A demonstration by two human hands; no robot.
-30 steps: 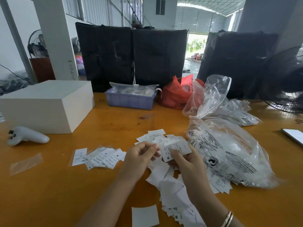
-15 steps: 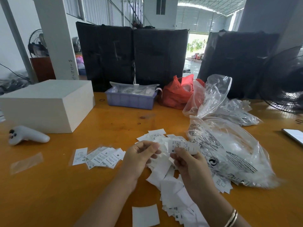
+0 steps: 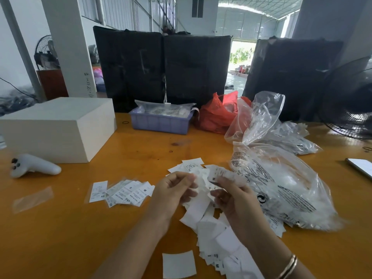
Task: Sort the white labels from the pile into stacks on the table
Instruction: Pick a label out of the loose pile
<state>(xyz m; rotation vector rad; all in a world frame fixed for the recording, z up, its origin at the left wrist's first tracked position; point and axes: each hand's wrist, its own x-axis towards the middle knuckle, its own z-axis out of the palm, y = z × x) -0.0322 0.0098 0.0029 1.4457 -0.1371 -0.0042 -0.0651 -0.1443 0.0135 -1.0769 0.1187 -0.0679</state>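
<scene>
A loose pile of white labels (image 3: 209, 228) lies on the orange table (image 3: 80, 238) in front of me. My right hand (image 3: 231, 196) pinches a blurred white label marked M (image 3: 218, 174) above the pile. My left hand (image 3: 175, 190) hovers just left of it with curled fingers touching a white label (image 3: 198, 179) at its tips. To the left a fanned row of sorted labels (image 3: 124, 191) marked XS, S and M lies flat on the table. One blank white label (image 3: 178, 263) lies alone near the front edge.
A large clear plastic bag (image 3: 281, 184) lies right of the pile, with more bags (image 3: 289, 135) behind. A white box (image 3: 54, 127), a white controller (image 3: 33, 166), a purple bin (image 3: 161, 121), a red bag (image 3: 217, 115) and a phone (image 3: 360, 166) stand around. A fan (image 3: 350, 101) is far right.
My right hand has lifted its label up and to the right, away from the left hand, and the label now blurs. My left hand stayed near the pile.
</scene>
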